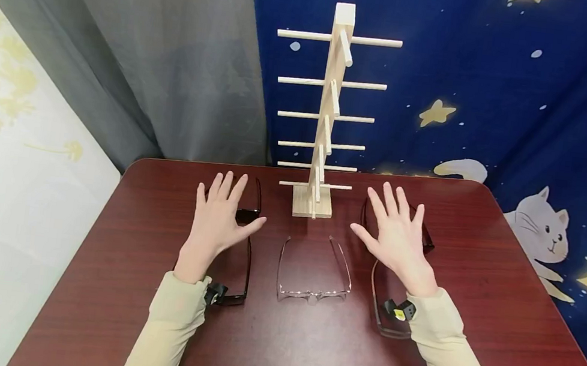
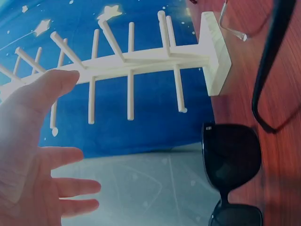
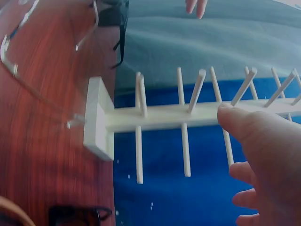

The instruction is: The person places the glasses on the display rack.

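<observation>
My left hand (image 1: 215,219) hovers with spread fingers above the left side of the table, holding nothing. Beneath and around it are dark sunglasses (image 2: 231,157) and nearer black-framed glasses (image 1: 234,300), both partly hidden by hand and sleeve. On the other side, my right hand (image 1: 398,237) is also spread and holds nothing. It partly covers a dark pair of glasses (image 1: 429,245); a brownish-framed pair (image 1: 390,333) lies under that wrist. Between the hands lie thin clear or metal-framed glasses (image 1: 313,294), temples pointing away from me. Behind them stands an upright wooden rack (image 1: 331,100) with several pegs.
The dark red wooden table (image 1: 295,358) has rounded far corners. Its back edge meets a grey curtain (image 1: 198,63) and a blue curtain (image 1: 449,56) with stars and a cat. A white patterned surface (image 1: 8,205) borders the left side.
</observation>
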Tool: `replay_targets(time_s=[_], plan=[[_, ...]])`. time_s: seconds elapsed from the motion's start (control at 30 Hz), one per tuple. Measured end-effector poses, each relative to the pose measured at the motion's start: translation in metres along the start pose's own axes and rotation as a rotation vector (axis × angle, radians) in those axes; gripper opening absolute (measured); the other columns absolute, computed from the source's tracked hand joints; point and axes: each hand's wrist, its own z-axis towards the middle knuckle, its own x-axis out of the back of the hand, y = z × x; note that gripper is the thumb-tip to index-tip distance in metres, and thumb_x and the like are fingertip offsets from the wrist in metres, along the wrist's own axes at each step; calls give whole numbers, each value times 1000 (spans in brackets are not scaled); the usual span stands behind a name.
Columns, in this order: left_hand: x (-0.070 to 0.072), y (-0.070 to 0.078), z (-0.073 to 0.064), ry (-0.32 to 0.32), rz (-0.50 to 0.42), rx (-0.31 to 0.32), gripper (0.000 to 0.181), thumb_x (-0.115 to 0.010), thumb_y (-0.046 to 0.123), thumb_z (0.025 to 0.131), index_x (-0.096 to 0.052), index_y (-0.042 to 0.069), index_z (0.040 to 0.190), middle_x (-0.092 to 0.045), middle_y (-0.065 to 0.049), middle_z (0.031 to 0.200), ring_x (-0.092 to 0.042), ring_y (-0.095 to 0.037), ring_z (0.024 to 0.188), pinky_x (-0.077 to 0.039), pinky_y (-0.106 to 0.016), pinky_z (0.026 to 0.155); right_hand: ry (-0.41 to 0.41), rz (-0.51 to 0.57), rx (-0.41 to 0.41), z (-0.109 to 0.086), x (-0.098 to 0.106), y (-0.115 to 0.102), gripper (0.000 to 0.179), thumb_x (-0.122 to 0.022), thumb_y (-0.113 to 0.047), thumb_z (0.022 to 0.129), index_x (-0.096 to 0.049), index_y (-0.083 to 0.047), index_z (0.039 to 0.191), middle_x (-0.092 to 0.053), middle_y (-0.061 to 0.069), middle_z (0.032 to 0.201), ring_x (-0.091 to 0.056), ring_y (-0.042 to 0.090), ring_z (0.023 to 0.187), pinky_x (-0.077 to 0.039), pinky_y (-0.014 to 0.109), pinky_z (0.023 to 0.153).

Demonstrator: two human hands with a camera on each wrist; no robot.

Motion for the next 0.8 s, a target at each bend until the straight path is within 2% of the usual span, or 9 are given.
replay_targets(time_s=[0.3, 0.53, 0.8], plan=[[9, -21, -16, 112, -75, -76, 79, -68, 44, 78, -43, -3, 137, -43, -26, 136, -38, -40, 128, -33, -54, 104, 92, 175, 96, 3, -8, -24, 70, -60, -47, 86, -39, -10, 141, -36, 18, 145, -28, 35, 135, -24, 60, 106], [14, -35, -32, 130, -129, -30, 69, -71, 32, 79, -47, -6, 132, -46, -24, 135, -43, -37, 125, -49, -55, 84, 160, 301, 154, 4, -17, -45, 63, -66, -36, 85, -47, -3, 134, -46, 23, 136, -41, 38, 126, -35, 52, 103], [15, -52, -48, 104, -120, 21, 63, -72, 24, 79, -49, -8, 129, -48, -24, 133, -46, -37, 122, -52, -55, 74, 217, 409, 194, 2, -26, -69, 49, -67, -24, 86, -53, 1, 126, -55, 20, 126, -49, 33, 117, -46, 48, 93]])
